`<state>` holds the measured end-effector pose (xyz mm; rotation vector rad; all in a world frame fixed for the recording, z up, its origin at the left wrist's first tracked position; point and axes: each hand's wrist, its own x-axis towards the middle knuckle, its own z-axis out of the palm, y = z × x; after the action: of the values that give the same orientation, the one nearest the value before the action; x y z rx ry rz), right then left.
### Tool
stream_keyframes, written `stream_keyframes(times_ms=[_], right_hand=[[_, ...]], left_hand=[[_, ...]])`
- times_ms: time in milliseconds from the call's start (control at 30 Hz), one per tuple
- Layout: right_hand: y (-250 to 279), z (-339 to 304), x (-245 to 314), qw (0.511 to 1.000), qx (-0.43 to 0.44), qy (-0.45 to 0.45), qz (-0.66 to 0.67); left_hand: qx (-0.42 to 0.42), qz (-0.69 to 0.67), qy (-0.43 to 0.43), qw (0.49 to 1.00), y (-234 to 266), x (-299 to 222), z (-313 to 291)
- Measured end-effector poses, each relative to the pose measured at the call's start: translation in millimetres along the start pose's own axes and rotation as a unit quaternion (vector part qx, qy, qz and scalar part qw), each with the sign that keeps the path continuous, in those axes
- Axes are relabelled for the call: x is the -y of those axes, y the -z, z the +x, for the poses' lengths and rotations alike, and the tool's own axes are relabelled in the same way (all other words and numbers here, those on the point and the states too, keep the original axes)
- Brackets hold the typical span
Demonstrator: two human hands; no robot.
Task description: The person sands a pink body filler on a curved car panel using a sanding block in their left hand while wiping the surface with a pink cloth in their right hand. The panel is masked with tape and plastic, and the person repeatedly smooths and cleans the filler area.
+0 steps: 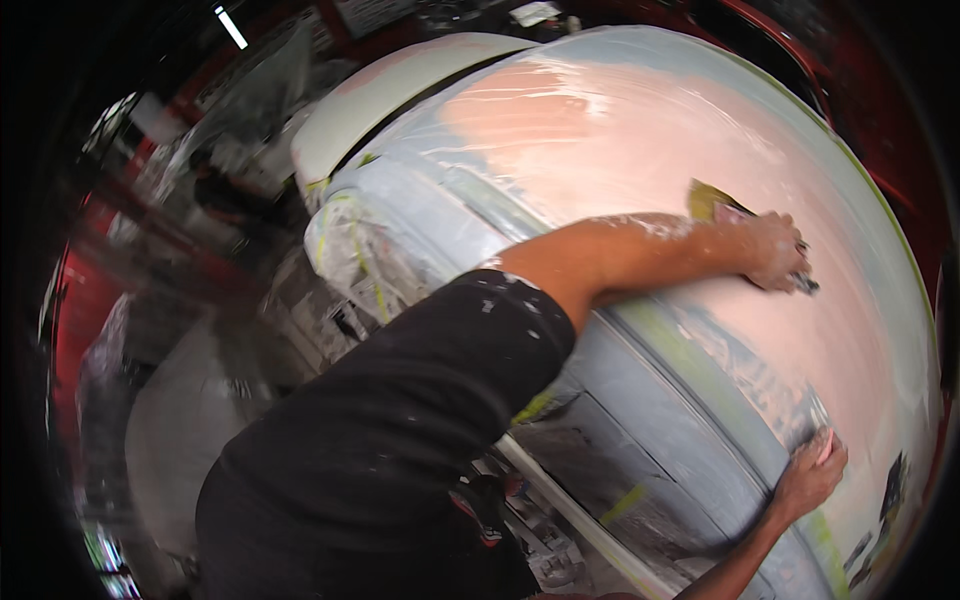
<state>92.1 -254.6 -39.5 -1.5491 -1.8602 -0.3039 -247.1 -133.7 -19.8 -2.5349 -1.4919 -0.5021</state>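
Note:
A car's broad roof panel (700, 140) spreads before me, pale pink filler over grey and bluish primer. My left hand (775, 250), at the end of an arm stretched across the panel, is closed on a flat yellow-and-dark piece (710, 200) whose edge sticks out past the fingers. A small dark object (804, 280) shows at its fingertips; I cannot make out what it is. Lower right, my right hand (812, 475) is closed on a small flat piece (818, 415), slightly blurred, close to the panel. White smears mark the left forearm.
Along the near side runs a grey roof rail edge (690, 430) with yellow-green masking tape (625, 505). Plastic sheeting (345, 245) covers parts at the left. Another pale panel (400, 80) curves beyond a dark gap. Red bodywork (890, 150) stands at the far right.

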Motion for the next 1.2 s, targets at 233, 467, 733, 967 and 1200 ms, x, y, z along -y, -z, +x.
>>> stream_keyframes(times_ms=[233, 467, 733, 967, 1200], right_hand=[[16.0, 1.3, -20.9, 0.997, 0.036, -0.016, -0.073], [15.3, 0.2, -19.1, 0.996, 0.059, -0.049, 0.039], [-38.8, 60.6, -117.5, 0.997, 0.015, -0.007, 0.073], [-83.7, 103.2, -36.8, 0.981, 0.133, -0.013, -0.142], [-118.1, 79.3, 156.5, 0.980, 0.172, 0.076, -0.062]], left_hand=[[-0.017, -0.031, -0.113, 0.993, 11.0, -18.0, -68.1], [-0.064, -0.008, 0.025, 0.998, -28.8, -3.4, 30.4], [-0.082, 0.078, 0.017, 0.993, 81.1, 50.9, -58.3], [-0.190, 0.155, 0.166, 0.955, 209.6, 134.1, -337.9], [-0.211, 0.028, 0.433, 0.876, 205.4, 97.4, -580.5]])
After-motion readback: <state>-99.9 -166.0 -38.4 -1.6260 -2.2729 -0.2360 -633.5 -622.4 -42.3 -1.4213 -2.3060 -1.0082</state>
